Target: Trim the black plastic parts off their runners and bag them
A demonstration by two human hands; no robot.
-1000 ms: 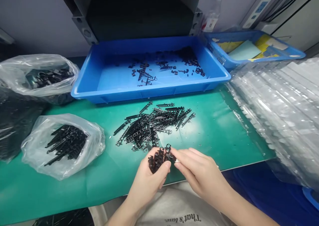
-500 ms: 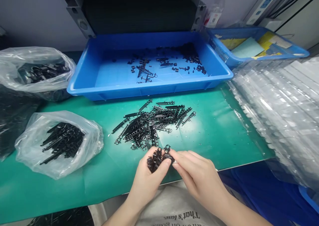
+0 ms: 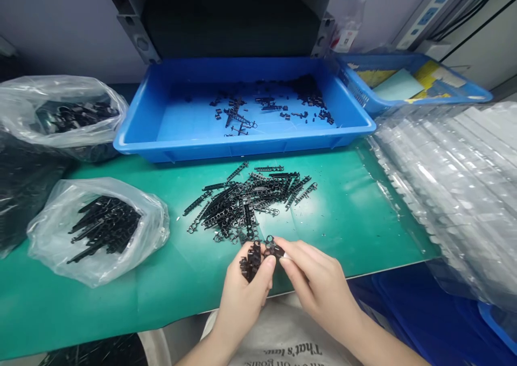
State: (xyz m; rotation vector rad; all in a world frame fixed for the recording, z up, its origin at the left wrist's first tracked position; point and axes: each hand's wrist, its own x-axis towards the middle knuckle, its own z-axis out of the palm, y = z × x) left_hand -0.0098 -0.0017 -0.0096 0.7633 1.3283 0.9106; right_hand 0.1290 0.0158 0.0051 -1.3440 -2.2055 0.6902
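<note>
Head camera: near the worktop (image 3: 194, 280) edge, black parts (image 3: 253, 261) are being bunched in the left hand (image 3: 242, 296) and one part (image 3: 278, 251) is being pinched by the right hand (image 3: 319, 277), a drop perhaps being risked by crowding.

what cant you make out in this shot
- Head view: how many black parts the left hand holds; fingers and overlap hide them.
- Head view: the held end of the small part at the right hand, behind its fingers.
- Head view: the pile's bottom layer, under upper pieces.
- Head view: bottle label text, small and blurred.
</note>
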